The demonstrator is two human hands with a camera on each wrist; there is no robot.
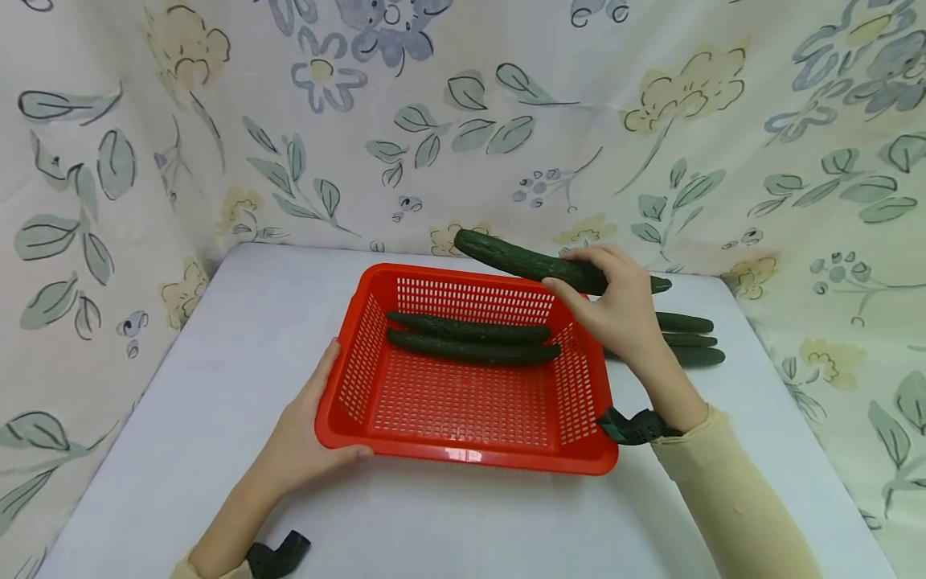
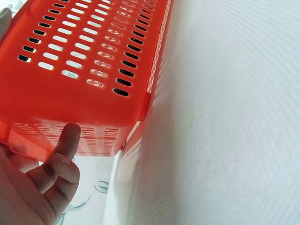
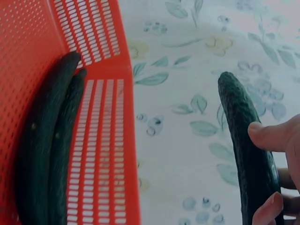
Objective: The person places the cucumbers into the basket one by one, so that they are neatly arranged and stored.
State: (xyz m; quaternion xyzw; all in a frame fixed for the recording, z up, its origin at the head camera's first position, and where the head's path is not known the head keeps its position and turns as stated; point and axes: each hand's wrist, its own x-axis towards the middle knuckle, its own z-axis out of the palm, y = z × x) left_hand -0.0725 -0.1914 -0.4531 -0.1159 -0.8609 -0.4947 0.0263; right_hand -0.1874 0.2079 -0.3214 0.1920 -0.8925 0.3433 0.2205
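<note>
My right hand [image 1: 615,301] holds a dark green cucumber [image 1: 517,259] between thumb and fingers, raised above the back right rim of a red plastic basket [image 1: 463,457]. In the right wrist view the held cucumber [image 3: 241,124] stands apart from the basket wall. My left hand [image 1: 304,434] grips the basket's front left corner, thumb on the front rim and fingers along the left side. The left wrist view has its fingers [image 2: 70,140] against the perforated outer wall. Two cucumbers [image 1: 473,351] lie side by side inside the basket, near its back wall.
Several more cucumbers [image 1: 694,339] lie on the white table [image 1: 202,354] to the right of the basket, partly hidden by the right hand and forearm. Floral cloth [image 1: 463,129] hangs behind the table and at both sides. Each wrist wears a black band [image 1: 637,426].
</note>
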